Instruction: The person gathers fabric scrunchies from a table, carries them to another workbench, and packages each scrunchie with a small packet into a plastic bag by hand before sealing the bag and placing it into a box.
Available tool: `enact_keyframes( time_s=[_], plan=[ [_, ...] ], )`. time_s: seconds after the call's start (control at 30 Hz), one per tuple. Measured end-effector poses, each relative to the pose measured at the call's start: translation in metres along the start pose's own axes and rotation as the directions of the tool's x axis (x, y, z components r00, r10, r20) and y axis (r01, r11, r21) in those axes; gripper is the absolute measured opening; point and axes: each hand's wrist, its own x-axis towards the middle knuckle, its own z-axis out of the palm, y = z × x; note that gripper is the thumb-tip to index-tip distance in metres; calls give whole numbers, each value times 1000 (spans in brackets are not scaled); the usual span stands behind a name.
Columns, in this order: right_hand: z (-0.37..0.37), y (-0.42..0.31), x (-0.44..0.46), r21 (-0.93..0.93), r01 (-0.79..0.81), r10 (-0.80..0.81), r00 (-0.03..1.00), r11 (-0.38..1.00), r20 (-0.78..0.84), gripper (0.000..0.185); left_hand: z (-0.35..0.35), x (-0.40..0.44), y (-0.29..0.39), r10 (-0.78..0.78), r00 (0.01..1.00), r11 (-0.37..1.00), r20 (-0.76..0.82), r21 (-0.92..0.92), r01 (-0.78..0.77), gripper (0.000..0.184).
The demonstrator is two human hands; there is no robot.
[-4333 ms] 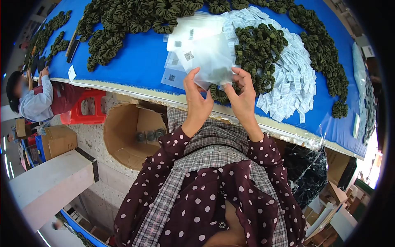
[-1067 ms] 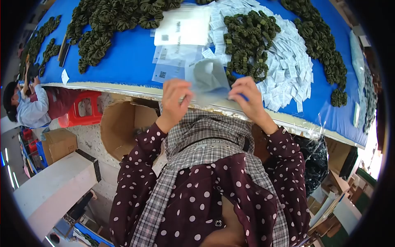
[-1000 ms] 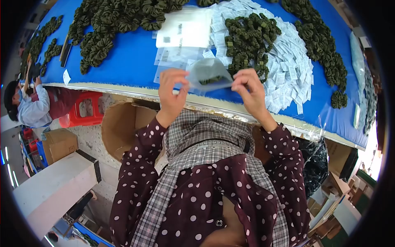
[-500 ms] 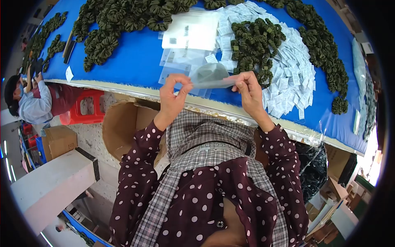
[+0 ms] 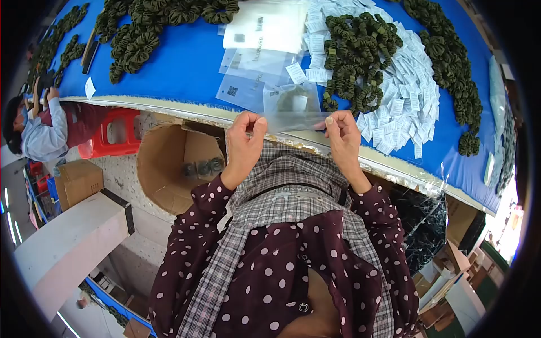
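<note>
Between both hands, near the table's front edge, a clear plastic bag [image 5: 291, 107] is stretched, with a dark green scrunchie and a white label showing through it. My left hand [image 5: 246, 141] pinches the bag's near edge at one corner. The opposite corner is pinched by my right hand [image 5: 342, 138]. Behind the bag lie flat printed plastic bags [image 5: 242, 79] and a thick stack of whitish bags [image 5: 265, 28]. Green scrunchies [image 5: 360, 56] rest on a wide heap of white labels [image 5: 414, 101] to the right.
More green scrunchies [image 5: 132, 48] are piled on the blue table [image 5: 186, 73], with another row [image 5: 451, 73] at the right. An open cardboard box [image 5: 163, 174] stands below the table edge. A red stool [image 5: 117, 135] and a co-worker [image 5: 48, 132] are at the left.
Compared with the earlier frames, the bag hangs flatter toward the table and a white label now shows in it. Both hands keep hold of its near edge. The whole view has shifted slightly.
</note>
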Motion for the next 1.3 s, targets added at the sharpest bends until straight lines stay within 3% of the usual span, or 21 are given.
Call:
enact_keyframes(
  time_s=[0.13,0.27,0.3,0.43,0.47,0.6,0.8,0.9,0.97,1.03,1.1,1.17,1.2,1.27,1.3],
  plan=[
    [4,1,1,-71,-72,69,997,995,-45,7,8,-3,-4,-47,997,998,-67,38,50,12],
    [11,4,2,-573,-132,100,991,809,-86,14,18,-1,-9,136,986,845,-93,531,-67,9],
    [13,3,2,-573,-132,101,991,809,-87,14,18,-1,-12,136,986,845,-92,531,-67,9],
    [20,-2,-2,-720,30,-262,941,694,-213,32,21,-1,-21,268,961,773,-73,612,-169,23],
    [20,-4,-4,-721,26,-261,941,692,-216,32,23,-2,-19,267,961,774,-69,610,-171,23],
    [22,-13,-14,-840,454,-600,773,299,204,47,37,-12,7,541,840,547,43,740,-391,49],
    [24,10,-21,-813,299,-436,898,501,62,50,52,-11,6,385,895,454,225,798,-396,65],
    [20,7,-13,-594,461,-532,844,659,66,49,52,8,11,508,855,793,105,330,-512,63],
    [16,-2,-8,-493,542,-566,816,681,116,46,42,13,19,509,859,854,48,94,-511,64],
    [7,-10,2,-476,575,-572,803,666,168,43,1,12,37,407,907,912,109,-5,-409,64],
    [-2,-7,21,-576,452,-550,835,681,5,32,-60,5,52,224,941,974,256,-32,-223,65],
    [-5,-3,33,-672,411,-542,840,616,18,30,-142,-5,48,-4,850,982,526,161,-95,66],
    [-6,0,39,-761,364,-531,847,537,30,27,-177,-13,38,-132,816,950,562,308,-58,67],
    [-5,3,45,-900,260,-509,859,350,49,22,-217,-28,33,-470,861,630,192,756,176,65],
    [-6,3,46,-897,265,-510,858,354,53,22,-222,-27,28,-364,928,547,76,824,147,63]
  ],
)
